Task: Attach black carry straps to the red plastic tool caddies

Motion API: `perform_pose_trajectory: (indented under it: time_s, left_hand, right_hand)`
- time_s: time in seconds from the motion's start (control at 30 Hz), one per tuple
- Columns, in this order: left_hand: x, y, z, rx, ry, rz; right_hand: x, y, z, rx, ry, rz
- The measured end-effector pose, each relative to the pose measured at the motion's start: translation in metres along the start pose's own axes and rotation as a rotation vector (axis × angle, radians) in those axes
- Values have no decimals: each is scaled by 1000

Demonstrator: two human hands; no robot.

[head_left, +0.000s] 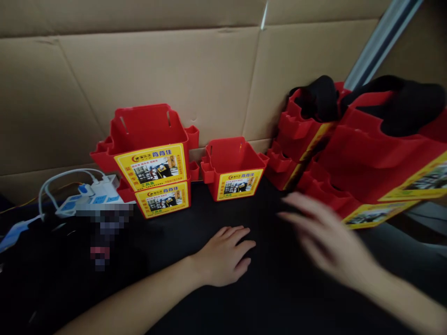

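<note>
Left hand: palm down on the dark surface, fingers loosely spread, gripping nothing. Right hand: blurred, well apart from the left, fingers extended, nothing seen in its grasp; contact with the near strapped stack beside it cannot be told.

Nearest item to the left hand: single red box, upright and open-topped on the surface beyond the fingertips, untouched. It stands between the two-box stack and the far strapped stack, close to the cardboard wall.

Handling estimate: box looks like thin moulded plastic; judged light, fairly stiff, slightly slippery on its smooth faces, not fragile. Best hold: opposite side walls, or thumb inside and fingers outside the rim. Small side pockets project and would probably flex under load; poor grips. The black strap over the near strapped stack looks like soft webbing, likely to flop; hold that stack by its rigid walls.
</note>
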State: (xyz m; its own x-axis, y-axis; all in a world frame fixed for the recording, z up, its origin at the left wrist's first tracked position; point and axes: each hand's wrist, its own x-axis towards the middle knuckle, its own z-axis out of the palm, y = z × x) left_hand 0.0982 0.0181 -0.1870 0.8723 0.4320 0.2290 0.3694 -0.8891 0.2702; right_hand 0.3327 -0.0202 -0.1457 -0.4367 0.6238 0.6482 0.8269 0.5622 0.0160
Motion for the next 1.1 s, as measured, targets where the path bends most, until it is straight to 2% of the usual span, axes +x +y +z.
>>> perform_pose_trajectory:
  time_s: [0.07,0.13,0.2,0.3,0.37,0.53,0.57,0.63,0.7,0.73,0.77,0.83,0.93,1.0,1.1]
  left_hand:
    - [-13,-8,-8,-17,-8,17]
    - [-32,-21,-17,-54,11,-4]
    - [-53,-37,-26,-87,80,-104]
    - [-75,-57,-34,-61,179,-305]
    - [-78,-63,-37,-22,187,-360]
    - [-69,-57,-36,85,80,-338]
    - [-69,-56,-36,93,72,-340]
    - [-69,-55,-36,103,69,-340]
    - [-69,-55,-35,115,65,-333]
    - [-70,-56,-35,120,61,-330]
    - [-70,-56,-35,124,58,-328]
    - [-70,-57,-36,131,51,-326]
    - [-70,-58,-36,136,48,-322]
    - [-70,-59,-35,137,48,-321]
    - [-71,-57,-34,137,50,-323]
  right_hand:
    - [10,-19,32,168,-278,-84]
    - [24,-37,63,270,-457,-115]
    - [41,-48,85,356,-524,-135]
    - [60,-49,98,428,-523,-127]
    - [63,-45,98,439,-530,-127]
    - [54,-44,94,398,-500,-194]
    - [54,-44,93,370,-444,-206]
    - [59,-39,89,257,-220,-191]
    - [69,-23,82,73,57,-99]
    - [75,-11,78,-25,160,-41]
    - [80,2,73,-107,203,32]
    - [88,31,65,-181,168,66]
    - [92,61,53,-137,63,32]
    - [89,64,42,-56,18,-16]
    - [83,48,22,57,-56,-131]
